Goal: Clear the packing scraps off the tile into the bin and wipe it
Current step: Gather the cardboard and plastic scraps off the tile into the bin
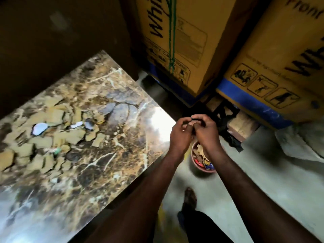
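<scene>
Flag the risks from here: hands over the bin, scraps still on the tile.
1. The left hand and right hand are bunched together above the small bin, which already looks full; dropped pieces may spill onto the floor.
2. Many cardboard scraps remain on the tile; wiping now would likely just smear or push them off.
3. The bin sits close to the person's foot and could get kicked.

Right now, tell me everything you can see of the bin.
The bin is a small round reddish container, plastic by the look, upright on the grey floor just off the tile's near corner. The person's forearms hide much of it. Cardboard scraps and coloured wrappers fill the visible part. Both hands are held together above it, not touching it.
</scene>
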Available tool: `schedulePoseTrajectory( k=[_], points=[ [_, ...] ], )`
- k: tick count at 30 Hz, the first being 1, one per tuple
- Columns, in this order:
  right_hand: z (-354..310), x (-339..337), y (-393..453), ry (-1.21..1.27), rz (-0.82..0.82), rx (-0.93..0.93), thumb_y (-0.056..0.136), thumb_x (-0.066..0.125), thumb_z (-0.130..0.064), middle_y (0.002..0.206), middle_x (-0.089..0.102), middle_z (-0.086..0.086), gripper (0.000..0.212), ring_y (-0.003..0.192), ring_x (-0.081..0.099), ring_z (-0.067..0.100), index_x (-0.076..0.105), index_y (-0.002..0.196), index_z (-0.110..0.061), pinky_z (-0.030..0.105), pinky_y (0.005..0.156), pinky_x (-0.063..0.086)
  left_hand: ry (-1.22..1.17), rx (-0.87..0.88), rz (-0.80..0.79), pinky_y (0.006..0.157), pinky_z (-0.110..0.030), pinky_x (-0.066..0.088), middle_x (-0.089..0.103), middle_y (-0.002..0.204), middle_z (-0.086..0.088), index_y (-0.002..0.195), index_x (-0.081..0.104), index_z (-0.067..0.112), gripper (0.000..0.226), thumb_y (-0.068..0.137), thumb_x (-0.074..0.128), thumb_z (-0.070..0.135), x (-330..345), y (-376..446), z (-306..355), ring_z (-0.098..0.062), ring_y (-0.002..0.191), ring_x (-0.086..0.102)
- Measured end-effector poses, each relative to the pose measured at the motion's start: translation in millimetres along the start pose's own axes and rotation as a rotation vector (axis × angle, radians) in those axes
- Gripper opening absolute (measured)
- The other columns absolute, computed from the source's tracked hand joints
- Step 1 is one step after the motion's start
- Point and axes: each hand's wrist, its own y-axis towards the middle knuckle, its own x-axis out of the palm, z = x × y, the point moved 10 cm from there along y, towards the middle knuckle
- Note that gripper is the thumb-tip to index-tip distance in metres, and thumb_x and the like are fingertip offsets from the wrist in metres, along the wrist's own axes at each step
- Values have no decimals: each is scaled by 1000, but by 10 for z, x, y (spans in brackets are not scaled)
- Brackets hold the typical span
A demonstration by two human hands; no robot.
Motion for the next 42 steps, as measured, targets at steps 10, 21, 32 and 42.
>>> schedulePoseTrajectory(
  k=[10, 21, 32, 42],
  points=[
    [-1039, 1952, -1173, -103, -436, -40, 69, 79, -14, 85, 78, 8, 36, 80, 78, 29, 73, 103, -26, 57, 85, 64, -39, 55, 190, 71, -32, 61, 72, 95, -9, 114, 74, 21, 13, 101, 73, 19, -2603, -779, 533, -17, 86, 73],
    [-546, 3122, -1745, -223, -595, 208, 73, 87, 10, 99, 65, 29, 58, 85, 70, 39, 61, 120, -14, 68, 89, 60, -120, -66, 446, 70, -35, 64, 71, 91, -12, 109, 74, 13, 16, 96, 74, 4, -4558, -1448, -30, -17, 78, 69],
    [-352, 3561, -1204, -555, -553, 162, 71, 97, -11, 134, 51, 0, 93, 112, 68, 30, 38, 142, -23, 56, 89, 64, -102, -168, 572, 55, -23, 60, 68, 90, -12, 111, 72, 11, 17, 95, 76, 5, -4882, -1090, -294, -22, 74, 67],
    [-395, 4213, -900, -561, -621, 123, 67, 79, -7, 76, 50, 0, 44, 66, 49, 21, 45, 89, -23, 52, 57, 46, 291, -230, 510, 88, -29, 52, 75, 114, 0, 118, 72, 19, 30, 89, 79, 16, -4763, -237, -76, -19, 104, 71]
  ],
)
